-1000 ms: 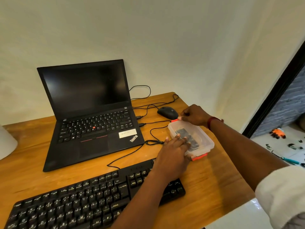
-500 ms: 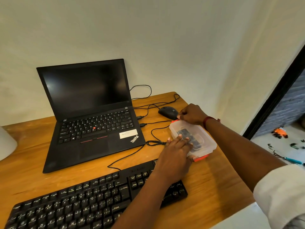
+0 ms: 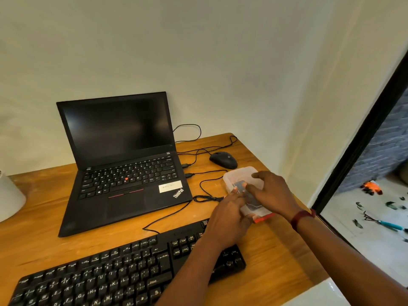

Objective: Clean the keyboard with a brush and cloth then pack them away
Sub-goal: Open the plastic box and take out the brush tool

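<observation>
A clear plastic box (image 3: 239,173) with an orange clip (image 3: 261,218) at its near end sits on the desk, right of the laptop. Through its lid shows a dark grey item (image 3: 239,186); what it is I cannot tell. My left hand (image 3: 229,217) holds the box's near end, fingers on the lid and thumb by the orange clip. My right hand (image 3: 272,193) lies over the box's right side, its bent fingers on the lid. The black keyboard (image 3: 110,277) lies along the desk's front edge, partly under my left forearm.
An open black laptop (image 3: 123,173) stands at the back of the wooden desk (image 3: 276,257). A black mouse (image 3: 223,159) and looped cables (image 3: 207,196) lie just behind and left of the box. A white object (image 3: 8,197) is at the left edge. The desk ends close right.
My right hand left the box's far end and came down over the lid's right side. My left hand stayed at the near end. The view shifted slightly.
</observation>
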